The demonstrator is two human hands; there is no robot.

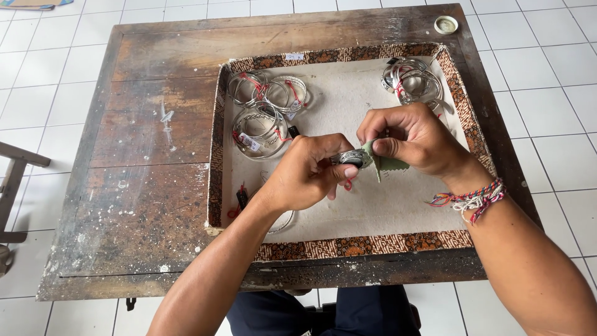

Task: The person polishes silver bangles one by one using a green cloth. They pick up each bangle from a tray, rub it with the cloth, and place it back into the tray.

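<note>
Gripping a silver bangle (350, 157) over mid-tray (348, 246), left hand (309, 175) fingers clamped on it, right hand (415, 141) pinching a green cloth (387, 163) against its rim; judged one piece in hand, bangle bundles (267, 112) near the far edge apparently waiting.

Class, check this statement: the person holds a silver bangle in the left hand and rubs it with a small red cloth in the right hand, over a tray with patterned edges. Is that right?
Not quite. The cloth is green, not red, as the head view shows. The rest stands: the left hand holds the silver bangle, the right hand holds the cloth, and both are over the tray with patterned edges.
</note>
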